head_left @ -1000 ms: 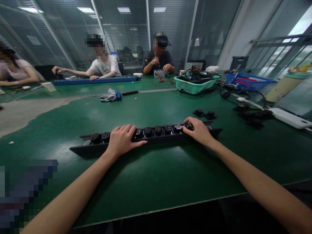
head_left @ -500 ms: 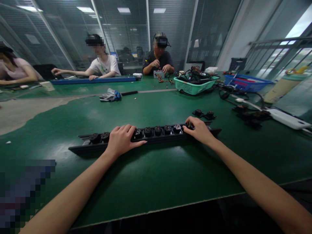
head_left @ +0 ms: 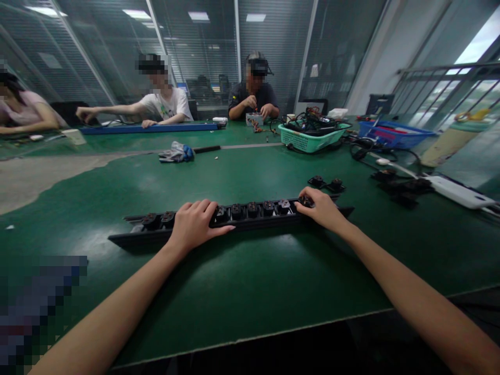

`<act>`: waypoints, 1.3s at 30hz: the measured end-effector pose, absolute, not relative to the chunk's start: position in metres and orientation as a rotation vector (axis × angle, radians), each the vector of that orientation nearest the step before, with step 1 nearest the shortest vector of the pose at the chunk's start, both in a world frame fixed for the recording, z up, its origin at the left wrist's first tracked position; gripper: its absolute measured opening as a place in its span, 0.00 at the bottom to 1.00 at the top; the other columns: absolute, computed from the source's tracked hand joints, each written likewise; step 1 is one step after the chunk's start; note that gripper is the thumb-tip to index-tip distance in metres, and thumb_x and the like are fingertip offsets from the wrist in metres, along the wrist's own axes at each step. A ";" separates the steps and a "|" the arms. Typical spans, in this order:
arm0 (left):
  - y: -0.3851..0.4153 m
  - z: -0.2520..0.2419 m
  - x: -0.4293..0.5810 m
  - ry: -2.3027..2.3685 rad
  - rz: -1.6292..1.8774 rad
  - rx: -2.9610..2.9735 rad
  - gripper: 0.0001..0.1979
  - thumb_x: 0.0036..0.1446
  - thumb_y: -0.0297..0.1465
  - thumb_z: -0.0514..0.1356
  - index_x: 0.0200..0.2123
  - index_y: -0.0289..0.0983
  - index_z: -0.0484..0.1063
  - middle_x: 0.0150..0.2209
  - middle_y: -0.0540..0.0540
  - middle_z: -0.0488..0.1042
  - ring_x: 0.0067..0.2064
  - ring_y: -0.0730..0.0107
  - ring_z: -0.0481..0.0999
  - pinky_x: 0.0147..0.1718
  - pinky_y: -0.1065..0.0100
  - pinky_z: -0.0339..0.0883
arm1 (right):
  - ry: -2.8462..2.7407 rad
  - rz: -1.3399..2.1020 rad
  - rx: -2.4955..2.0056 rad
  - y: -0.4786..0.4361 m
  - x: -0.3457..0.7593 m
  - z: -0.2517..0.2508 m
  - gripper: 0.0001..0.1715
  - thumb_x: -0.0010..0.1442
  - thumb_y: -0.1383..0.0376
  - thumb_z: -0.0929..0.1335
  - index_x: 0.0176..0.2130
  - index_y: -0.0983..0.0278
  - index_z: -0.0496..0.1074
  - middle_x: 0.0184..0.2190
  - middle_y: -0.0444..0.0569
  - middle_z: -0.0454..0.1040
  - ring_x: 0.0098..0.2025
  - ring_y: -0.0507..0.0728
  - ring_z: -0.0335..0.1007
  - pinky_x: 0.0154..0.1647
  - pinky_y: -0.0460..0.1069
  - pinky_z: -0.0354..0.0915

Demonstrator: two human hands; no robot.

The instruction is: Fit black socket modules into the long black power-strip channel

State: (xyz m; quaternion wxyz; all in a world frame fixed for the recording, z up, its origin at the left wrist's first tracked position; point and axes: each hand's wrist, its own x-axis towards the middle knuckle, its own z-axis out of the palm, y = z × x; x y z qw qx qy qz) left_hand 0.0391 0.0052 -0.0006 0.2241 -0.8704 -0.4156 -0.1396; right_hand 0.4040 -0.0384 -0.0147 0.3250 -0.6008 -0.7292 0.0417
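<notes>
A long black power strip housing [head_left: 261, 223] lies across the green table in front of me, its top open and a row of black socket modules [head_left: 252, 209] along it. My left hand [head_left: 194, 223] is wrapped over the housing left of its middle, thumb along the front wall, hiding part of the row. Near the right end, my right hand [head_left: 321, 207] pinches a black socket module [head_left: 304, 200] between thumb and fingers, at the row; whether it is fully seated is hidden. Two more modules [head_left: 326, 183] lie on the table just behind that end.
A green basket [head_left: 308, 141] of cables stands at the back right, with a blue basket [head_left: 398, 136] beside it. Dark parts [head_left: 402, 185] and a white power strip [head_left: 461, 192] lie at right. Gloves [head_left: 176, 152] lie farther back. Several co-workers sit across the table.
Both my hands keep almost the same place on the housing and the module. Across the table, a co-worker's outstretched arm has moved a little farther left.
</notes>
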 end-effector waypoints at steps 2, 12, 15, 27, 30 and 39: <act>0.005 -0.001 0.039 -1.145 -0.385 -2.397 0.35 0.55 0.62 0.48 0.42 0.36 0.71 0.40 0.40 0.76 0.39 0.55 0.75 0.38 0.60 0.59 | -1.923 0.098 -1.574 -0.038 0.405 -0.015 0.11 0.58 0.57 0.66 0.35 0.61 0.64 0.33 0.48 0.69 0.37 0.57 0.64 0.39 0.51 0.59; 0.005 0.000 0.039 -1.146 -0.424 -2.420 0.34 0.55 0.62 0.50 0.42 0.37 0.72 0.38 0.40 0.76 0.38 0.54 0.74 0.37 0.59 0.59 | -1.922 0.079 -1.618 -0.039 0.408 -0.013 0.10 0.57 0.57 0.66 0.34 0.61 0.66 0.32 0.49 0.70 0.35 0.57 0.65 0.37 0.51 0.59; 0.004 0.000 0.040 -1.148 -0.421 -2.418 0.35 0.55 0.62 0.49 0.42 0.36 0.72 0.39 0.39 0.76 0.39 0.54 0.74 0.38 0.59 0.60 | -1.920 0.079 -1.639 -0.039 0.410 -0.014 0.10 0.58 0.57 0.66 0.35 0.61 0.66 0.32 0.48 0.71 0.36 0.57 0.65 0.37 0.51 0.59; 0.005 0.000 0.039 -1.150 -0.423 -2.420 0.35 0.54 0.62 0.50 0.42 0.36 0.72 0.38 0.39 0.76 0.38 0.54 0.75 0.37 0.59 0.59 | -1.895 0.072 -1.656 -0.038 0.414 -0.018 0.12 0.57 0.55 0.67 0.35 0.61 0.66 0.32 0.48 0.71 0.35 0.57 0.66 0.36 0.51 0.59; 0.005 0.000 0.039 -1.154 -0.419 -2.418 0.35 0.55 0.62 0.49 0.42 0.36 0.72 0.39 0.39 0.76 0.39 0.54 0.75 0.37 0.60 0.59 | -1.896 0.059 -1.668 -0.037 0.416 -0.018 0.12 0.57 0.55 0.67 0.35 0.61 0.67 0.32 0.48 0.71 0.34 0.57 0.66 0.36 0.51 0.60; 0.005 -0.001 0.039 -1.150 -0.438 -2.428 0.33 0.54 0.61 0.50 0.41 0.37 0.72 0.38 0.40 0.76 0.38 0.54 0.74 0.37 0.59 0.59 | -1.898 0.068 -1.672 -0.039 0.415 -0.015 0.12 0.57 0.55 0.66 0.35 0.62 0.68 0.32 0.48 0.72 0.35 0.57 0.66 0.36 0.51 0.60</act>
